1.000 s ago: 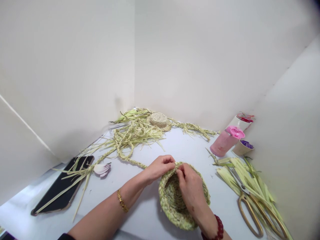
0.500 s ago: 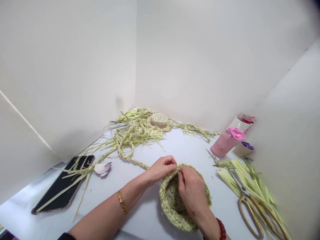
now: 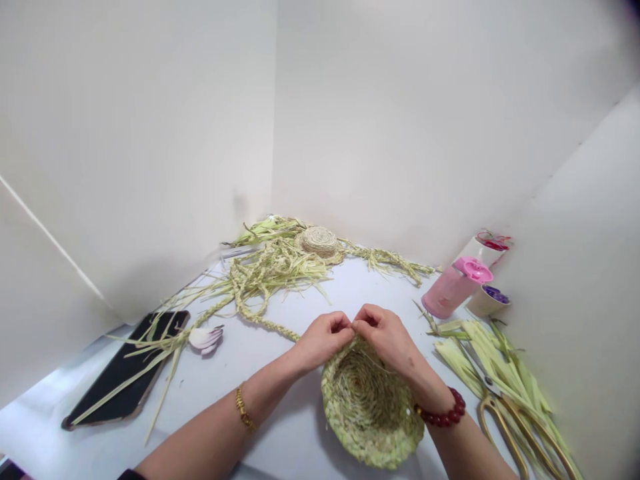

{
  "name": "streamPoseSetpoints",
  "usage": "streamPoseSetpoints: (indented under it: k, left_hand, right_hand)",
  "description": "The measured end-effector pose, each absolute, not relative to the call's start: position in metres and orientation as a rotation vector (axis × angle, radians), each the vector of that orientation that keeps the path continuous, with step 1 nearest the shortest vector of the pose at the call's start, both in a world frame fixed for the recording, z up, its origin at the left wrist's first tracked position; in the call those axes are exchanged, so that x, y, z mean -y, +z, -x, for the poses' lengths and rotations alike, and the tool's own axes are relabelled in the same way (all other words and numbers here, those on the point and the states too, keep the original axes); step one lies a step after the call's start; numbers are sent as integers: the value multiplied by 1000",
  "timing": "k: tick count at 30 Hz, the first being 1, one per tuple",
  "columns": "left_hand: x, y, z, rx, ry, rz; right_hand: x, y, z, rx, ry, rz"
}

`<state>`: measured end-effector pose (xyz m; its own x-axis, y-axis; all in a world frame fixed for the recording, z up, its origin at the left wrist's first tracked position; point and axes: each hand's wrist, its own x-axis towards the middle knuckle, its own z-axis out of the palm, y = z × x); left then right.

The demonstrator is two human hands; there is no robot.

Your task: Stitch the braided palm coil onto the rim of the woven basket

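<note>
The left hand [image 3: 327, 339] is pinching the woven basket [image 3: 373, 407] below it, the right hand [image 3: 387, 337] alongside apparently pinching thread [image 3: 376, 365]

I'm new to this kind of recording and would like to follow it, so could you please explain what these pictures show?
There is no robot: a person works bare-handed, and every picture comes from one camera worn on the head, looking forward and down. The left hand pinches the far rim of a woven bowl; the right hand pinches beside it, holding something too small to identify. On the white table lie plant strands, a small woven hat and a dark phone at left. At right, a pink bottle stands near scissors.
</note>
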<state>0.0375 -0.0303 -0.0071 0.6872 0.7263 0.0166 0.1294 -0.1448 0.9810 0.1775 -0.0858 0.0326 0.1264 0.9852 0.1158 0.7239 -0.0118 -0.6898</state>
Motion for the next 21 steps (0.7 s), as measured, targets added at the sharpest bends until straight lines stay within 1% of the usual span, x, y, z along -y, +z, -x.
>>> streamPoseSetpoints:
  k: [5,8,10,13,15,16,17,18,19,21]
  left_hand:
    - [24,-5,-36,-724,644,-1655]
    - [23,-2,-34,-711,632,-1627]
    - [24,0,-34,-699,603,-1626]
    - [28,0,-35,-703,567,-1636]
    - [30,-1,-37,-707,560,-1635]
    - [30,-1,-37,-705,554,-1634]
    - [30,-1,-37,-701,546,-1632]
    - [30,-2,-37,-696,539,-1631]
    - [29,-2,-37,-693,534,-1631]
    - [28,-2,-35,-689,528,-1634]
  right_hand:
    - [74,23,-170,1564,445,1714]
    - [68,22,-168,1463,515,1609]
    - [63,27,-169,1331,610,1489]
    - [57,42,-171,1146,878,1230]
    - [55,54,-175,1163,1068,1180]
    - [55,61,-178,1229,1090,1225]
    - [54,68,-184,1329,1022,1313]
    - [54,76,-192,1440,853,1431]
    - [55,86,-203,1533,593,1560]
    - [58,113,-234,1594,-101,1796]
